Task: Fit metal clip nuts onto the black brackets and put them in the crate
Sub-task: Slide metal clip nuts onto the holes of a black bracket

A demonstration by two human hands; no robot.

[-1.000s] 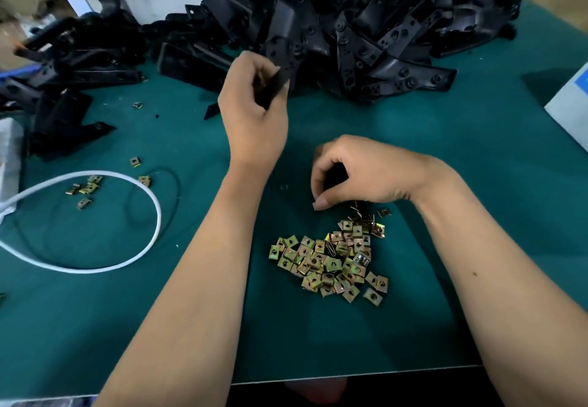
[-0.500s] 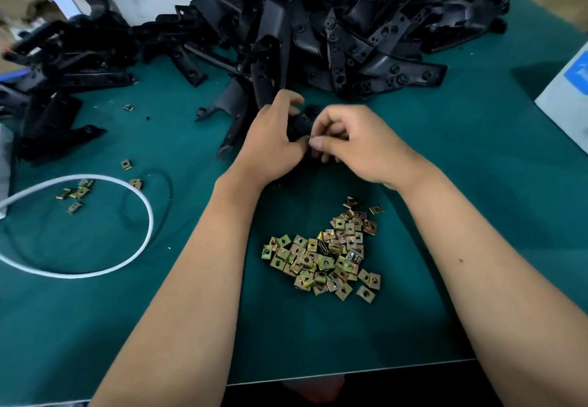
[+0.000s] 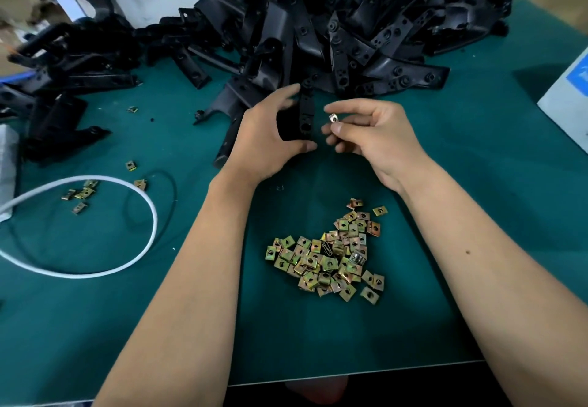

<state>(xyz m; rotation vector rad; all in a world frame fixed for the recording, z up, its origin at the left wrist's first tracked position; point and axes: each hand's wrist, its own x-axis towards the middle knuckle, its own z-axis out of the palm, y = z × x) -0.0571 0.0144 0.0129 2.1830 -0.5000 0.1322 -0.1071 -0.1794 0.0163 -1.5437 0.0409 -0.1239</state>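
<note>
My left hand [image 3: 270, 134] grips a black bracket [image 3: 306, 114] upright above the green mat, its perforated strip facing my right hand. My right hand [image 3: 369, 134] pinches one small metal clip nut [image 3: 333, 118] between thumb and forefinger, just right of the bracket and apart from it. A loose heap of brass-coloured clip nuts [image 3: 331, 254] lies on the mat below both hands. A big pile of black brackets [image 3: 350, 34] fills the back of the table. No crate is in view.
More black brackets [image 3: 63, 88] lie at the left. A white cable loop [image 3: 127, 225] curls on the mat's left side with stray clip nuts [image 3: 81, 193] inside it. A white and blue box [image 3: 569, 94] stands at the right edge. The table's front edge [image 3: 350, 371] runs below.
My hands, pressed together over the bracket half a second ago, have drawn slightly apart. The clip nut now shows between my right fingertips, and the bracket stands clear in my left hand.
</note>
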